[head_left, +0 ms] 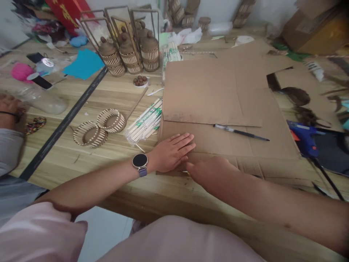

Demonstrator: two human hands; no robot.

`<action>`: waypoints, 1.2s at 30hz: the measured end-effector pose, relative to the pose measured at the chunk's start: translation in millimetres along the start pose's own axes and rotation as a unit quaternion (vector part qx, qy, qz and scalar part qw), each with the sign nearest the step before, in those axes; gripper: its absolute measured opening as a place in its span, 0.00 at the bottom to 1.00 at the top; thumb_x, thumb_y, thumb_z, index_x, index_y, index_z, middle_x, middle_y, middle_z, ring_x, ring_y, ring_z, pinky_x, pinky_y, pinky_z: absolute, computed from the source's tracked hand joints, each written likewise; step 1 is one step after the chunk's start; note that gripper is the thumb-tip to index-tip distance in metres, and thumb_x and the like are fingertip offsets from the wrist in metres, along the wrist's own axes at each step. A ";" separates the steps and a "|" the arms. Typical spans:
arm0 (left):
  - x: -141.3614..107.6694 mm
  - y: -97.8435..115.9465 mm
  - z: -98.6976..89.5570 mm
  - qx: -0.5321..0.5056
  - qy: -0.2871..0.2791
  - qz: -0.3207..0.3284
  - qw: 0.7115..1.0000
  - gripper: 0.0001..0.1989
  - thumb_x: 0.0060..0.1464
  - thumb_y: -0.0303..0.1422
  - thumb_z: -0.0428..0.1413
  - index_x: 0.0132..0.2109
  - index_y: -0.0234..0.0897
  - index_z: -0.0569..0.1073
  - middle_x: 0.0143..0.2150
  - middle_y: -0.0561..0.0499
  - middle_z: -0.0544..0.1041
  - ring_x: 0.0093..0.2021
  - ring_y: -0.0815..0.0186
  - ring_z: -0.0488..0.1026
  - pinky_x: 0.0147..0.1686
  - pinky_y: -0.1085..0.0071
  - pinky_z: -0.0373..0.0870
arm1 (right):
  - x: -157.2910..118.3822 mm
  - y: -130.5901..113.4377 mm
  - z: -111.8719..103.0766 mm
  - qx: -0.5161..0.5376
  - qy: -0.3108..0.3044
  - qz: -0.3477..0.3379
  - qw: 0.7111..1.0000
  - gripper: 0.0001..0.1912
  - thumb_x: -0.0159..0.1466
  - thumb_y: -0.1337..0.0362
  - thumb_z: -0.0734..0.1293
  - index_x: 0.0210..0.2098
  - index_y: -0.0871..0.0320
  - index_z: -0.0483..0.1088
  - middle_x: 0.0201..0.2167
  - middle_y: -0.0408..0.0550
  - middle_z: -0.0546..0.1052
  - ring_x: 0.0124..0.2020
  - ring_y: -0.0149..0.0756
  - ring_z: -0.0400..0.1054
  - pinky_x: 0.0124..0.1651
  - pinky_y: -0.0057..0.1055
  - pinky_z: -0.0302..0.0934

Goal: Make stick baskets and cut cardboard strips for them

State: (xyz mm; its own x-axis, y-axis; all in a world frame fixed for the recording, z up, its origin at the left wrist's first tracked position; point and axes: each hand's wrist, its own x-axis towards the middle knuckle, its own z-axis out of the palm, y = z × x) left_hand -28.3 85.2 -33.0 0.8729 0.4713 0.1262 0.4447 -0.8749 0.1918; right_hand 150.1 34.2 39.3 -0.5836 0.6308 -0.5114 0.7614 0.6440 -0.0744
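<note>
My left hand (172, 152), with a watch (140, 161) on its wrist, lies flat on the front left part of a cardboard sheet (275, 145), fingers stretched out. Close beside it, my right hand (208, 168) is curled at the sheet's front edge; its fingers are mostly hidden below the knuckles, and what they hold cannot be made out. Across the cardboard lies a black pen (241, 132), just in front of a second cardboard piece (207, 94). Left of the sheet are a bundle of wrapped sticks (144, 122) and two round stick-walled rings (111, 120).
Several small lantern-like models (149, 52) stand at the back, near a dish of brown beads (140, 80). A blue glue gun (304, 140) lies at the right. Another person's hand (9, 109) rests at the far left near a clear jar (45, 100).
</note>
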 end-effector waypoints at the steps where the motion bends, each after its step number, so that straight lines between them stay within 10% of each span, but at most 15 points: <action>1: -0.1 0.3 -0.4 0.000 -0.003 -0.002 1.000 0.24 0.70 0.36 0.41 0.66 0.28 0.61 0.72 0.36 0.56 0.73 0.53 0.49 0.69 0.55 0.50 | -0.7 0.8 -0.3 -0.015 -0.015 0.000 1.000 0.19 0.55 0.77 0.70 0.46 0.61 0.74 0.28 0.52 0.81 0.30 0.43 0.78 0.29 0.30 0.67; 11: -0.3 1.7 -2.6 0.003 -0.003 -0.008 1.000 0.24 0.70 0.36 0.41 0.67 0.29 0.60 0.72 0.36 0.55 0.73 0.55 0.48 0.69 0.55 0.50 | -23.8 21.0 10.6 -0.088 -0.061 0.042 0.993 0.16 0.59 0.80 0.63 0.43 0.59 0.72 0.25 0.49 0.79 0.28 0.44 0.78 0.23 0.27 0.55; 22: 2.2 -7.0 -3.2 0.012 0.001 0.017 1.000 0.22 0.70 0.35 0.43 0.66 0.30 0.63 0.71 0.40 0.59 0.72 0.58 0.52 0.69 0.60 0.52 | -38.1 68.4 15.6 0.173 0.030 -0.038 0.984 0.15 0.71 0.60 0.56 0.46 0.57 0.72 0.38 0.50 0.79 0.37 0.39 0.75 0.36 0.30 0.61; 36: 1.8 -10.7 1.2 -0.023 0.032 0.027 0.999 0.21 0.68 0.33 0.47 0.63 0.29 0.66 0.70 0.38 0.61 0.72 0.56 0.53 0.68 0.57 0.55 | 12.8 -8.1 -9.3 -0.003 0.021 -0.024 0.999 0.16 0.71 0.60 0.58 0.48 0.62 0.72 0.34 0.55 0.81 0.34 0.44 0.76 0.27 0.31 0.59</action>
State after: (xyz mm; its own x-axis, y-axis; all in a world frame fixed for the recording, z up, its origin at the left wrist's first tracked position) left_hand -31.3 95.2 -36.1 0.8805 0.4305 0.1986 0.3858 -0.8941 0.2276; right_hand 133.8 41.0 41.3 -0.6316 0.6160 -0.4708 0.7299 0.6772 -0.0929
